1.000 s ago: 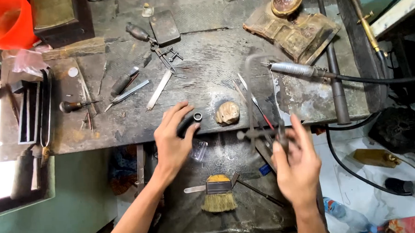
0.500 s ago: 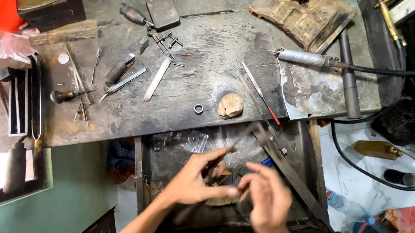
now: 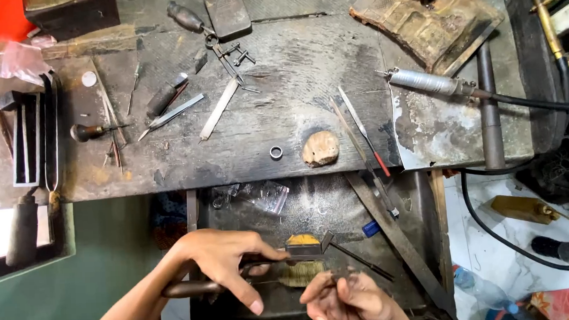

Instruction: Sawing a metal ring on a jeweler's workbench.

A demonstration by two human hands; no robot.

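A small dark metal piece (image 3: pixel 341 278) sits pinched in the fingertips of the right hand (image 3: pixel 351 301), low over the open drawer (image 3: pixel 312 203) under the bench (image 3: pixel 282 115). The left hand (image 3: pixel 228 258) has its grip clenched on a long tool handle (image 3: pixel 194 288) whose tip reaches toward that piece, over a brush (image 3: pixel 302 271). The pinch looks slight, so a push from the tool could likely flick the piece into the drawer's clutter. The fingertips lie close to the tool tip; a slip could nick them. A ring (image 3: pixel 276 152) lies near the bench edge.
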